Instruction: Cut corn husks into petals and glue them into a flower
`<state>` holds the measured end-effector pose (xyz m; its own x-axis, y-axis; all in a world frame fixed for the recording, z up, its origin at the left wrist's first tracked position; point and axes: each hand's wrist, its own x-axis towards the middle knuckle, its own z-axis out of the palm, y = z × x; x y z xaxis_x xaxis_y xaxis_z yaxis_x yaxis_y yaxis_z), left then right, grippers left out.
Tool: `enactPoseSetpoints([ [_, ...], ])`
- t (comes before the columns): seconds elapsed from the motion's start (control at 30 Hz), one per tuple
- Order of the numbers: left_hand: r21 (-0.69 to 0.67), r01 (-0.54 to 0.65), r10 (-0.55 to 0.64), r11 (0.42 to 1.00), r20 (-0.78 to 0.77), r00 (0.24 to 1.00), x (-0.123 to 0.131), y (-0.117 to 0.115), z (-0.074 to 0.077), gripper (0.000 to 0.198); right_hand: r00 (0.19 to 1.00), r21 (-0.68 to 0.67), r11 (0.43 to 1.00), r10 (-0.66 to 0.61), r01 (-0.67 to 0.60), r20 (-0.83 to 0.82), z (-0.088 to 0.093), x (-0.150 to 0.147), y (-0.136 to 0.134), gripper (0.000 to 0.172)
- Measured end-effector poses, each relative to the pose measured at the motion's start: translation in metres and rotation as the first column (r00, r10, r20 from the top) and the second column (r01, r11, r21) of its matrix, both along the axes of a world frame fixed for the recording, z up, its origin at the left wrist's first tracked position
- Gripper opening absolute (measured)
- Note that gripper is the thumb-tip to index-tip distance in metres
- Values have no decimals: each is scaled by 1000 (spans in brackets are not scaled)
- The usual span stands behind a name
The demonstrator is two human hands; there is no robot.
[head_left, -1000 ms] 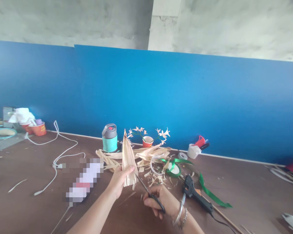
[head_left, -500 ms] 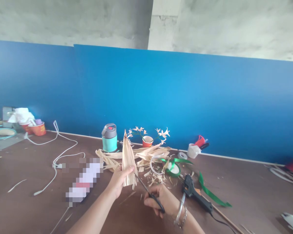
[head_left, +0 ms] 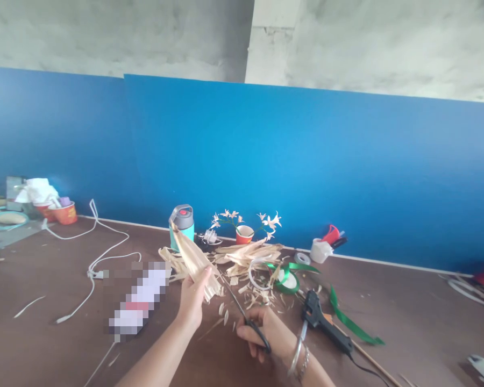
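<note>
Holding dry, ribbed husk (head_left: 191, 252) near scissors (head_left: 240, 306), over brn tabletop (head_left: 419, 322).
L hand (head_left: 193, 295) pinches husk's wide end, tapered tip leaning L before teal bottle (head_left: 189, 232); R hand (head_left: 266, 330) closed rnd scissors' dk handles, thin blades by husk edge. Blk glue gun (head_left: 325, 321) near R wrist; tabletop runs back to blue panel (head_left: 298, 161).

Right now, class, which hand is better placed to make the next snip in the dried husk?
Probably the right hand: it holds the scissors, pointed toward the dried husk, which the left hand grips.
</note>
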<state>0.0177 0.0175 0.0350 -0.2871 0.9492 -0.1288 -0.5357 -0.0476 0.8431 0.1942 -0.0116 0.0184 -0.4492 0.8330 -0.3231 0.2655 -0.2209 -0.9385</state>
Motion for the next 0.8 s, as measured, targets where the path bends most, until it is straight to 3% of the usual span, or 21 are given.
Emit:
enactPoseSetpoints([
  [0.17, 1, -87, 87, 996, 7, 996, 9, -6, 0, 32, 997, -29, 999, 24, -26, -73, -2, -9, -5, 40],
  [0.37, -1, -47, 47, 999, -21, 999, 16, -12, -2, 32, 1000, -10, 1000, 27, -27, -14, 7, -14, -10, 37],
  [0.6, -2, -56, 56, 998, -19, 998, 18, -15, 2, 30, 999, 4, 1000, -10, 10, -42, 1, -14, -7, 36],
  [0.8, -14, -50, 49, 999, -13, 999, 18, -15, 2, 29, 998, -15, 999, -45, 44, -45, 6, -16, -9, 36],
])
